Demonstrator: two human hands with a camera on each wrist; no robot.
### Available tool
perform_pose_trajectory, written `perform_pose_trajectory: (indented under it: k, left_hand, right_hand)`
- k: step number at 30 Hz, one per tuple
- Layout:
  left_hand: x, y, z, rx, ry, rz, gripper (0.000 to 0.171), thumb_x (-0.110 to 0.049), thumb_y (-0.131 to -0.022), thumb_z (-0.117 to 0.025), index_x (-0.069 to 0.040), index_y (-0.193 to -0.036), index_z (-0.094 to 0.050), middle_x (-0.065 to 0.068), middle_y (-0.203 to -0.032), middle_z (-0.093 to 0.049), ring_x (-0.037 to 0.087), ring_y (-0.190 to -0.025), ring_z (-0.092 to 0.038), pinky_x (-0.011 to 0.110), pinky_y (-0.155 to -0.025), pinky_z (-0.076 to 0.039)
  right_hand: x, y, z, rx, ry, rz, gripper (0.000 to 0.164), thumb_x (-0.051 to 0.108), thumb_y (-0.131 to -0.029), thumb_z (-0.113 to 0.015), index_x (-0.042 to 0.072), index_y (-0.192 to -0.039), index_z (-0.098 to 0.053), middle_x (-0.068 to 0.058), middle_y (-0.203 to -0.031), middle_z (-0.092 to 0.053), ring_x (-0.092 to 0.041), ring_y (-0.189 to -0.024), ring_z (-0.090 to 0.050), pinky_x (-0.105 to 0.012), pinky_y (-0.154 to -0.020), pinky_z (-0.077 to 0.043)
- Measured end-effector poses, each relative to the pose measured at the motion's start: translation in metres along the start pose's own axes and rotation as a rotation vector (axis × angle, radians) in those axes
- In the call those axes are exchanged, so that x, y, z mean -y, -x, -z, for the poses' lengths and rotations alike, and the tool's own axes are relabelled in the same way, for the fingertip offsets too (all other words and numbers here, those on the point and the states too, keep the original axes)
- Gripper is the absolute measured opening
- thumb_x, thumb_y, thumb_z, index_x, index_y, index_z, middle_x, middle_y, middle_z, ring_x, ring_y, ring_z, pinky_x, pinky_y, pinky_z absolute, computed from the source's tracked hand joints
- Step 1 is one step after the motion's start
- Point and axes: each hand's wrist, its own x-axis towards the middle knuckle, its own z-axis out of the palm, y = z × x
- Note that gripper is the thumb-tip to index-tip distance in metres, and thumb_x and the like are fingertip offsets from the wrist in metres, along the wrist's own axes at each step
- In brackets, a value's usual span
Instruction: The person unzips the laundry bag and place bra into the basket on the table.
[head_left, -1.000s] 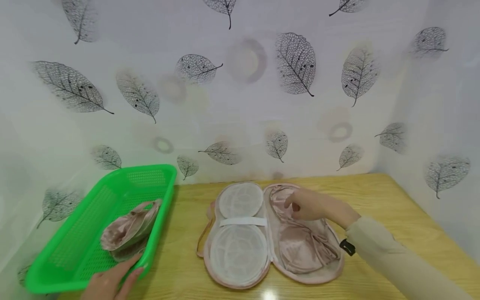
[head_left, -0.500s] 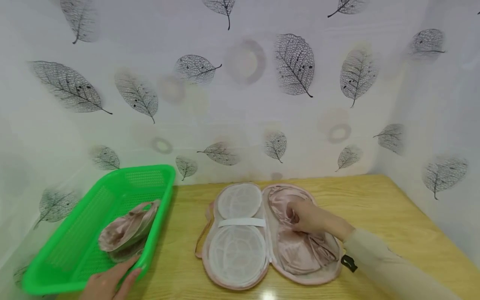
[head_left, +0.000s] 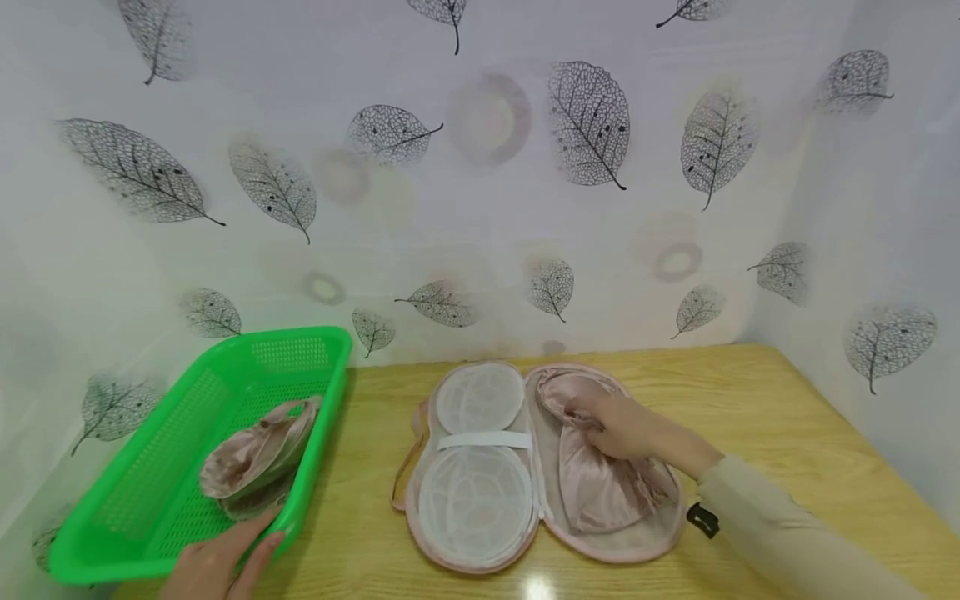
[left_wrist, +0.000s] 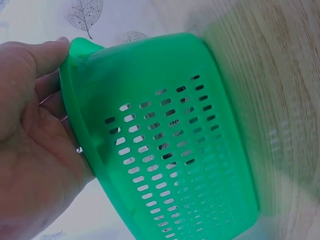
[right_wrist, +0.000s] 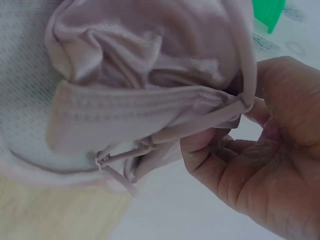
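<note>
My right hand (head_left: 626, 429) pinches a pink satin bra (head_left: 603, 496) lying in the right half of an open, zip-edged bra wash bag (head_left: 663, 546). The right wrist view shows thumb and fingers at the bra's (right_wrist: 140, 105) edge, by a thin strap with a ring. White mesh domes (head_left: 476, 504) under a white band fill the bag's left half. My left hand (head_left: 217, 562) grips the near right rim of a green plastic basket (head_left: 292, 354), thumb on the outside in the left wrist view. A crumpled pink satin garment (head_left: 255, 467) is in the basket.
The wooden table (head_left: 765, 433) ends against a pale, leaf-printed wall covering (head_left: 495, 208). A strap loop (head_left: 408, 471) sticks out from the bag's left side. A small black clip-like piece (head_left: 702, 520) is by the right sleeve (head_left: 757, 500).
My right hand has come down onto the bra and grasped it, and the bra's upper part is now pulled up and bunched. The left hand stays on the basket rim.
</note>
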Motion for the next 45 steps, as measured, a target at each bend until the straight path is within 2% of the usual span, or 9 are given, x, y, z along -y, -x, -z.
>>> perform_pose_trajectory:
  k: [3,7,9,12,19,25,33,39,45]
  left_hand:
    - [0.0,0.0,0.001,-0.011,0.007,-0.015,0.026,-0.013,-0.093,-0.073,-0.005,-0.118,-0.076,-0.001,-0.079,-0.077,0.0,-0.052,-0.059,0.03,-0.051,-0.052]
    - [0.001,0.0,0.001,-0.02,0.0,-0.032,0.027,-0.013,-0.092,-0.074,-0.005,-0.118,-0.076,0.003,-0.084,-0.079,0.004,-0.054,-0.063,0.03,-0.052,-0.053]
    - [0.002,0.001,0.0,-0.023,-0.002,-0.04,0.027,-0.014,-0.092,-0.074,-0.005,-0.117,-0.076,0.004,-0.085,-0.079,0.006,-0.055,-0.064,0.031,-0.052,-0.053]
    - [0.003,0.001,0.0,-0.026,-0.005,-0.049,0.027,-0.014,-0.091,-0.075,-0.005,-0.117,-0.076,0.004,-0.085,-0.079,0.007,-0.056,-0.065,0.03,-0.052,-0.053]
    - [0.002,0.0,0.001,-0.041,0.004,-0.065,0.028,-0.011,-0.09,-0.074,-0.004,-0.117,-0.076,0.005,-0.087,-0.079,0.009,-0.058,-0.068,0.03,-0.053,-0.054]
    - [0.001,0.001,0.002,-0.04,0.003,-0.07,0.028,-0.011,-0.091,-0.074,-0.003,-0.117,-0.076,0.004,-0.087,-0.079,0.006,-0.057,-0.066,0.028,-0.053,-0.053]
    - [0.0,0.0,0.005,0.015,0.012,-0.024,0.028,-0.013,-0.093,-0.072,-0.005,-0.12,-0.075,0.005,-0.095,-0.08,0.015,-0.065,-0.071,0.034,-0.057,-0.056]
    - [0.0,0.0,0.005,0.028,0.011,-0.001,0.027,-0.014,-0.095,-0.071,-0.006,-0.12,-0.075,0.005,-0.096,-0.08,0.018,-0.067,-0.072,0.036,-0.058,-0.057]
    - [0.001,0.001,0.005,-0.015,0.012,-0.045,0.027,-0.011,-0.092,-0.073,-0.005,-0.118,-0.075,0.005,-0.093,-0.08,0.015,-0.065,-0.071,0.034,-0.056,-0.056]
  right_hand:
    - [0.0,0.0,0.01,-0.042,-0.03,-0.026,0.032,0.003,-0.087,-0.063,0.005,-0.118,-0.069,-0.012,-0.102,-0.074,-0.018,-0.077,-0.068,-0.038,-0.074,-0.06]
    - [-0.001,-0.001,0.019,-0.075,-0.043,-0.085,0.021,0.003,-0.083,-0.061,0.013,-0.097,-0.073,0.001,-0.076,-0.064,-0.008,-0.061,-0.053,-0.025,-0.056,-0.047]
    - [0.0,-0.003,0.022,-0.101,-0.002,-0.077,0.018,0.003,-0.081,-0.062,0.015,-0.09,-0.072,0.004,-0.072,-0.061,-0.009,-0.065,-0.051,-0.026,-0.059,-0.045]
    - [0.0,-0.003,0.023,-0.135,0.021,-0.044,0.018,0.002,-0.081,-0.062,0.013,-0.09,-0.073,0.003,-0.074,-0.063,-0.01,-0.067,-0.052,-0.027,-0.062,-0.047]
    - [0.004,-0.004,0.022,-0.185,0.053,0.015,0.002,0.013,-0.09,-0.072,0.013,-0.092,-0.072,0.002,-0.077,-0.062,-0.009,-0.07,-0.051,-0.028,-0.064,-0.046]
    - [0.008,-0.009,0.022,-0.22,0.064,0.014,0.005,0.015,-0.091,-0.072,0.01,-0.091,-0.071,0.002,-0.076,-0.058,-0.009,-0.068,-0.048,-0.027,-0.062,-0.043]
    - [0.0,-0.007,0.02,-0.055,-0.042,-0.024,0.004,0.009,-0.089,-0.07,0.012,-0.086,-0.07,0.004,-0.075,-0.065,-0.005,-0.066,-0.056,-0.023,-0.061,-0.05]
    - [-0.025,0.011,0.023,-0.044,-0.029,-0.066,0.012,0.009,-0.088,-0.071,0.004,-0.098,-0.073,-0.003,-0.085,-0.07,-0.014,-0.078,-0.063,-0.03,-0.068,-0.054]
    - [-0.047,0.037,0.029,0.133,-0.013,-0.299,0.031,0.014,-0.089,-0.07,-0.007,-0.11,-0.061,-0.006,-0.077,-0.059,-0.016,-0.064,-0.052,-0.031,-0.058,-0.045]
